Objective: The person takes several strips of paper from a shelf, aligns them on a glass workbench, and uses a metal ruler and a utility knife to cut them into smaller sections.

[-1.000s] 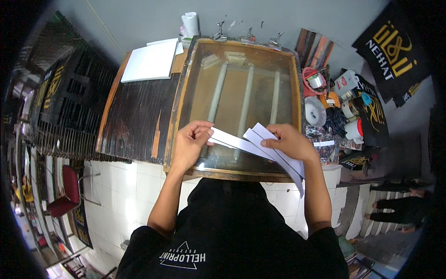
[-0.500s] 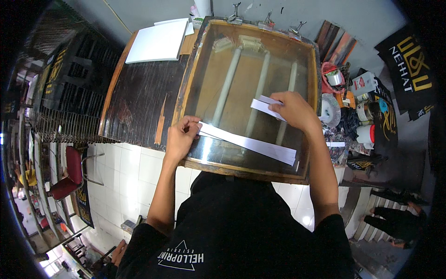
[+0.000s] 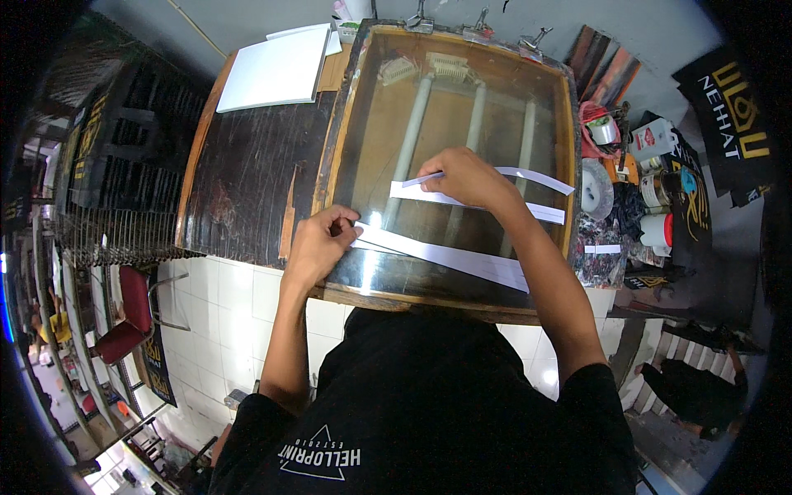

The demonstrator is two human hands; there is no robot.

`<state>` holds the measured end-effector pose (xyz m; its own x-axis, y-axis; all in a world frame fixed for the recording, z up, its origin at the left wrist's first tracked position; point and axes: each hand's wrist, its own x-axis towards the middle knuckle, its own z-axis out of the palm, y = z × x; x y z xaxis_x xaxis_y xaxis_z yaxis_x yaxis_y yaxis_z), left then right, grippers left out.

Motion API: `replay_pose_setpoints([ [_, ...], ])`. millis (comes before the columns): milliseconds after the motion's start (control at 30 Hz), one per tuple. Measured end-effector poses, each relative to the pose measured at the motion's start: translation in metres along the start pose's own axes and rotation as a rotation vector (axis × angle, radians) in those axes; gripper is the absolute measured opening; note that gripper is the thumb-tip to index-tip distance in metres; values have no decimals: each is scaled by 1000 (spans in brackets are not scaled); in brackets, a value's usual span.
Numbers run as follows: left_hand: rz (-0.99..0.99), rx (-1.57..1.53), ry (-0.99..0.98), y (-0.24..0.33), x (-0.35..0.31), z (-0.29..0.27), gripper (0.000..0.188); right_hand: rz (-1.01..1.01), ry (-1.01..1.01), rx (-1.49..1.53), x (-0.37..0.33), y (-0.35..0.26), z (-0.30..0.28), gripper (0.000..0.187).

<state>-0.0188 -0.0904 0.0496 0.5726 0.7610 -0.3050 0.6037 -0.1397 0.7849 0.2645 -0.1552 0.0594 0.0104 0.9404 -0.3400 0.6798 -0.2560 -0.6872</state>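
A wooden-framed glass-topped box (image 3: 370,136) lies before me, with several long pale tubes visible under the glass. At its near left edge, my left hand (image 3: 316,246) pinches the left end of white paper strips (image 3: 445,252), which slant across the glass toward the lower right. Farther up the glass, my right hand (image 3: 469,176) is closed with thumb and fingers on another pair of white strips (image 3: 406,190). One of that pair is flat and long, while the other curves up on the far side of the hand. The right palm and wrist hide their middle parts.
Left of the box is a dark worn tabletop (image 3: 256,165) bearing a stack of white sheets (image 3: 276,70). Metal clamps (image 3: 478,31) stand along the far edge. Cans, bottles and a red bag (image 3: 596,128) crowd the right side. A red chair (image 3: 134,309) stands at lower left.
My right hand has moved left across the glass with its strips, whose right ends now show beyond the wrist. My left hand stays on its strips at the near left edge.
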Motion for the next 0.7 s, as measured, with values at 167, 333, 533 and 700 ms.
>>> replay_pose_setpoints([
  [167,230,280,129,9,10,1,28,-36,78,11,-3,1,1,24],
  [333,305,-148,15,36,41,25,25,-40,91,67,-5,3,-4,22],
  [533,146,-497,-171,26,66,36,15,-10,-50,190,-20,-3,-15,22],
  [700,-17,-507,-19,23,62,6,20,119,-19,330,-62,54,-40,17],
])
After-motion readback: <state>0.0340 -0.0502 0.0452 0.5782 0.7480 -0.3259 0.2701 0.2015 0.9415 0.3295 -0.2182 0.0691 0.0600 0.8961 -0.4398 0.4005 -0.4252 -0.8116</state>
